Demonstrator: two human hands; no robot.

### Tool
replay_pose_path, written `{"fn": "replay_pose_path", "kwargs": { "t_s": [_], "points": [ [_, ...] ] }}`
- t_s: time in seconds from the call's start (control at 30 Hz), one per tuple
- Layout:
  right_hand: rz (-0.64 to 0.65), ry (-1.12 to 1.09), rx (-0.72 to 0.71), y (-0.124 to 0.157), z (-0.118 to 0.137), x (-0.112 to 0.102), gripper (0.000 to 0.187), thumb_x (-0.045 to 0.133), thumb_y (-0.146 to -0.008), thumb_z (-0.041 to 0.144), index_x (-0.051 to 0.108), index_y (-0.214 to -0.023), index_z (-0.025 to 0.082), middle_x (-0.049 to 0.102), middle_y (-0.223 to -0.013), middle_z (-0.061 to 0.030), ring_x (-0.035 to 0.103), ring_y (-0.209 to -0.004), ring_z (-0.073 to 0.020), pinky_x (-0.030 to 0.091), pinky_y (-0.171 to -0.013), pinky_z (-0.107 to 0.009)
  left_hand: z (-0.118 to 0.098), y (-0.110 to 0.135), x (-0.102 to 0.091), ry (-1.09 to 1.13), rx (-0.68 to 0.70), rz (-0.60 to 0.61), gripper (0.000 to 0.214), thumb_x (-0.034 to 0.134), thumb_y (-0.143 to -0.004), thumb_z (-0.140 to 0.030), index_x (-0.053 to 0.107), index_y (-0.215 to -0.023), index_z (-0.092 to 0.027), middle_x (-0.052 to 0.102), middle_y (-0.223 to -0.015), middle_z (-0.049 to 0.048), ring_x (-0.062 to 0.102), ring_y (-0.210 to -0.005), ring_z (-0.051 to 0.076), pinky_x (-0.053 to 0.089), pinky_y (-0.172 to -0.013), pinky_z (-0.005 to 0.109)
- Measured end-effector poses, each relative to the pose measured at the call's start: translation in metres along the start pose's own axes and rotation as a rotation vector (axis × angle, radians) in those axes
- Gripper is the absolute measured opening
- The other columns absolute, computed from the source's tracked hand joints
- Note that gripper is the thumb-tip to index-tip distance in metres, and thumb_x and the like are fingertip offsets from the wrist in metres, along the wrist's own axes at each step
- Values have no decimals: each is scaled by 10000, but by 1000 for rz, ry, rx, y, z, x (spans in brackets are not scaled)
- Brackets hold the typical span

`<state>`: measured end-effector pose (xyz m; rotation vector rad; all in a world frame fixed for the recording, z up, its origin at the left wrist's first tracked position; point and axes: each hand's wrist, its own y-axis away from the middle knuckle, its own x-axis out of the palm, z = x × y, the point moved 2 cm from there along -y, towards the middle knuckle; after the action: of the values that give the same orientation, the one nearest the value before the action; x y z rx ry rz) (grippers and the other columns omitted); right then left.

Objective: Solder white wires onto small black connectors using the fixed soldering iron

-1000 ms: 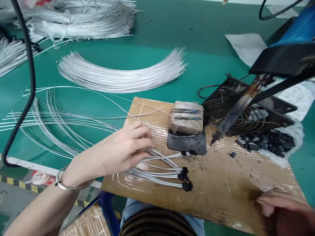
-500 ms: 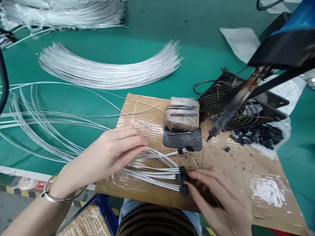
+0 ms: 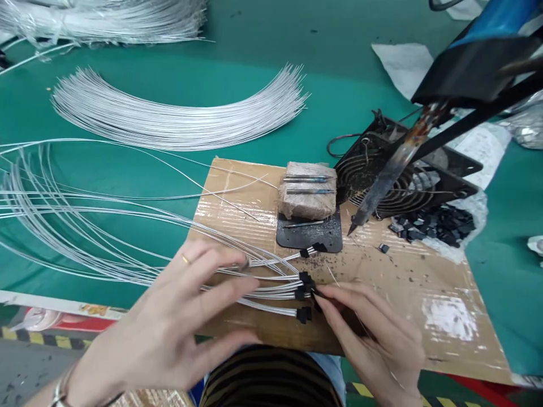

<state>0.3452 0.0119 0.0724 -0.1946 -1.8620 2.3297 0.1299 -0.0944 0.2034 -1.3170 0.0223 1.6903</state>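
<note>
Several thin silver wires [image 3: 263, 282] with small black connectors [image 3: 304, 314] at their ends lie fanned over a cardboard board [image 3: 394, 277]. My left hand [image 3: 178, 322] hovers over the wires with its fingers spread, the fingertips touching the strands near the board's left part. My right hand [image 3: 373, 333] reaches in from the lower right. Its fingertips are pinched together on a black connector [image 3: 309, 287] at the wire ends.
A soldering iron [image 3: 384, 183] points down over the board, in front of a black fan [image 3: 403, 181]. Close by are a brownish block [image 3: 307, 198] on a black plate [image 3: 309, 236], loose black parts [image 3: 436, 223], and a curved wire bundle [image 3: 178, 121] on the green table.
My right hand came in from the lower right and closed on the connectors. My left hand lifted and spread its fingers. The view shifted slightly right.
</note>
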Motion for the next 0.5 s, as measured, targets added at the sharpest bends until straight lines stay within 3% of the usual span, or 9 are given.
{"fn": "replay_pose_path", "kwargs": {
  "t_s": [0.1,0.23,0.5],
  "points": [
    [-11,-19,24,0,-2,1,286,696,-920,-11,699,-1130,183,693,-1026,-2,641,-922,-46,524,-847,-167,-10,7,21,-188,-7,-26,432,732,-953,-261,628,-1350,-125,552,-1239,140,475,-1007,257,364,-871,423],
    [-4,-34,41,0,-5,2,283,695,-917,-11,701,-1124,182,686,-1028,-2,623,-886,-40,521,-799,-152,-9,10,40,-134,-64,-80,409,715,-919,-88,604,-1313,-92,566,-1169,149,484,-1022,261,393,-859,418],
    [-31,-45,36,3,-2,-2,340,673,-917,-36,715,-1179,177,705,-1065,-12,661,-977,-65,533,-913,-194,-10,15,41,24,-25,-101,319,647,-918,57,635,-1197,-97,616,-1117,114,487,-1031,213,379,-881,398]
  ]
}}
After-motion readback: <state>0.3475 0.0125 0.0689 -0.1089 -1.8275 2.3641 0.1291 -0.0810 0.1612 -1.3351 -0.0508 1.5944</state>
